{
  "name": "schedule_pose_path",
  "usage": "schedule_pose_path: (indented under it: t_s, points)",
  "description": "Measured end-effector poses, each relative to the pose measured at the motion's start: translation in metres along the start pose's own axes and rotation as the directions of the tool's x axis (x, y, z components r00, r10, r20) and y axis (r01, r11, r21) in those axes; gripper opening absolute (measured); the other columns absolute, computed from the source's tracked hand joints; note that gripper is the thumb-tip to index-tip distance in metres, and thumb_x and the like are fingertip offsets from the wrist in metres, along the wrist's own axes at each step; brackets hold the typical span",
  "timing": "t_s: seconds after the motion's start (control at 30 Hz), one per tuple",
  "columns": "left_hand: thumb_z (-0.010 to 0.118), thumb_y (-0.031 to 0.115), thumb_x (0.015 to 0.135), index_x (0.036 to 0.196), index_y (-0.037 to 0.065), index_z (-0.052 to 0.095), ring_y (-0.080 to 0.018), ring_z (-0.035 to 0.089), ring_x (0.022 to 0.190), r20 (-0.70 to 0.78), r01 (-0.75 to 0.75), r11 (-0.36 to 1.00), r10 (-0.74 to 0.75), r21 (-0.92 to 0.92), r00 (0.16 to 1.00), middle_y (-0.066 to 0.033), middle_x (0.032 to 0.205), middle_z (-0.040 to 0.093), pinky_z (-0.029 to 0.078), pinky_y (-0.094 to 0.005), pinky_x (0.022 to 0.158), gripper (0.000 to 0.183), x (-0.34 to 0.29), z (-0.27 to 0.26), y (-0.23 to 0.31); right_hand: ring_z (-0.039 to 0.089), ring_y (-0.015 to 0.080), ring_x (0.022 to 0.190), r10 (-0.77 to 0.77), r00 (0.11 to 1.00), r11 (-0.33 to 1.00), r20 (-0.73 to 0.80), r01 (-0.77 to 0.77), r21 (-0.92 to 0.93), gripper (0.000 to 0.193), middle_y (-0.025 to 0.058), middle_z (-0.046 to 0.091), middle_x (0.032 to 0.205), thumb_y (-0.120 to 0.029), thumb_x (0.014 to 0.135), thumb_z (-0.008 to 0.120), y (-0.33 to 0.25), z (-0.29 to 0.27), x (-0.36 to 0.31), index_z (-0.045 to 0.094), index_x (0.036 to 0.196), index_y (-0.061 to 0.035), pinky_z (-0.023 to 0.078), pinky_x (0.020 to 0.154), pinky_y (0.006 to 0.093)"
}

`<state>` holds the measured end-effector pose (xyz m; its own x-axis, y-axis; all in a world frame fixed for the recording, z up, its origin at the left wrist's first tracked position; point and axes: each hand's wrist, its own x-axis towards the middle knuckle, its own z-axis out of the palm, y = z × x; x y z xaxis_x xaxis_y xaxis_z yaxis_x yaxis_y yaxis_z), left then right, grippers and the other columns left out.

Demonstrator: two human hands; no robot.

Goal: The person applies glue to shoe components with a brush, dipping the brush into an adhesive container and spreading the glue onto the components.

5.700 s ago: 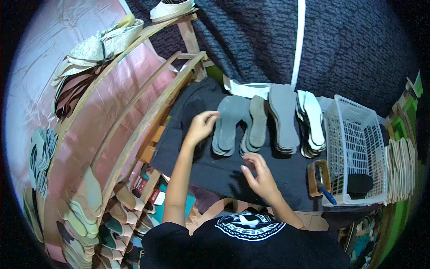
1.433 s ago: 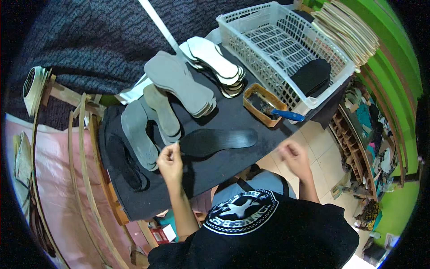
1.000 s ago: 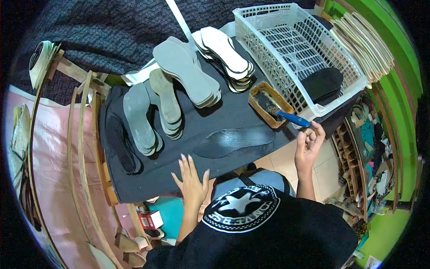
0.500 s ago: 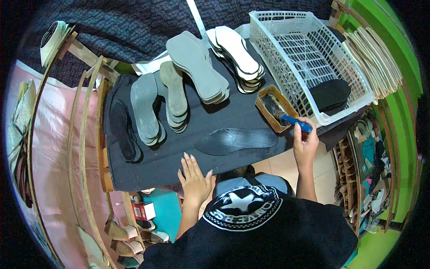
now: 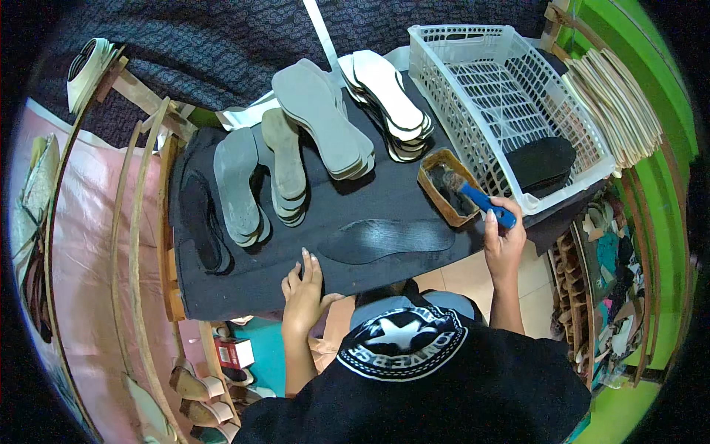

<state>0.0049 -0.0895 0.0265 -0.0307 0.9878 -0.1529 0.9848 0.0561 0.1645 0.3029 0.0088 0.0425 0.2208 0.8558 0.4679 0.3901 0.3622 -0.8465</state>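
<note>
In my right hand [image 5: 506, 240] is a blue-handled brush [image 5: 484, 203], its bristle end over a brown, crusted rectangular tub [image 5: 435, 198]. Dark residue shows inside the tub. A single dark shoe sole [image 5: 392, 240] lies flat on the cloth to the left of the tub, with a shiny patch on its upper face. My left hand [image 5: 302, 296] rests at the table's near edge, left of that sole and apart from it. Its fingers are spread, somewhat bent, and hold nothing.
Behind the sole lie stacks of grey insoles [image 5: 322, 111], olive insoles [image 5: 285, 163] and white insoles [image 5: 392, 92]. At left are more grey insoles [image 5: 238, 185] and black ones [image 5: 198, 222]. A white plastic crate [image 5: 473, 122] with black pieces [image 5: 540, 163] stands at right, beside stacked beige sheets [image 5: 617, 111].
The brush head has lifted from low in the tub and shifted slightly left, so its bristles now show. My left hand has drawn a little left, its fingers bending more.
</note>
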Motion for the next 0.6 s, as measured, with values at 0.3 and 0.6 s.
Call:
schedule_pose_path:
  t_s: [0.3,0.6]
  points:
    - [0.062,0.027,0.071,0.084,-0.002,0.060,-0.0314,0.055,0.075,-0.189,-0.019,0.879,-0.081,-0.476,0.979,-0.0178,0.090,0.055,0.042,-0.0341,0.066,0.032,0.047,-0.023,-0.030,0.053,0.0153,0.077,-0.005,1.000,1.000,-0.009,0.005,0.014,0.018,0.0106,0.054,0.090,-0.010,0.080,0.052,0.000,-0.004,-0.001,0.048,0.096,-0.0022,0.042,0.069,0.0259]
    - [0.033,0.043,0.085,0.066,-0.007,0.057,-0.0395,0.054,0.072,0.268,-0.149,0.970,0.198,-0.193,0.943,-0.0264,0.071,0.054,0.042,-0.0412,0.068,0.059,0.123,-0.038,-0.023,0.050,0.0115,0.074,-0.091,0.994,0.996,-0.067,0.092,0.008,0.019,0.0076,0.053,0.089,-0.009,0.080,0.052,-0.002,-0.006,-0.003,0.048,0.096,-0.0015,0.041,0.068,0.0234]
